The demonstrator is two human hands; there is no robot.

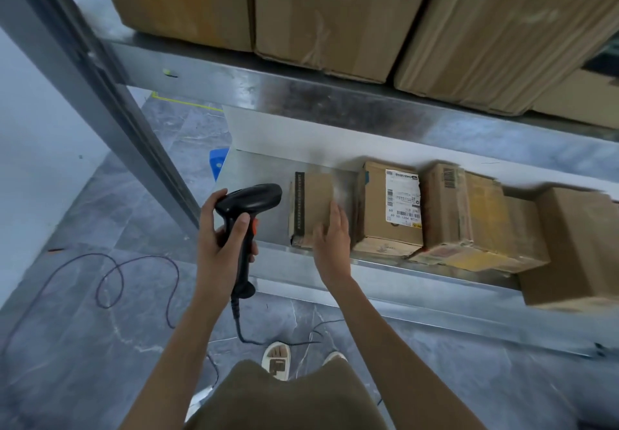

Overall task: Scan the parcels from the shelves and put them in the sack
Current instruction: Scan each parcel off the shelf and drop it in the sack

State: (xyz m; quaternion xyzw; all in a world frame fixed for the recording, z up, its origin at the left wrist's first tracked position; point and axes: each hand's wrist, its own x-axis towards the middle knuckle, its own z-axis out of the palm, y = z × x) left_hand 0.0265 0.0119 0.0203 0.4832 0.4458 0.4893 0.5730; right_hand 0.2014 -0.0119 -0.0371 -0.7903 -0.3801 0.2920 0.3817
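metal shelf (268,175) carries four cardboard parcels (388,208).

Two bare forearms reaching forward and down from the bottom edge of the view. Left hand (222,238) raised, wrist slightly bent, fingers and thumb curled round the grip of a black plastic pistol-shaped handheld scanner (246,225), thumb lying up the front of the handle. Right hand (331,245) stretched further ahead, back of the hand up, fingers straight and together, resting on the right side of a small brown cardboard parcel (311,210).
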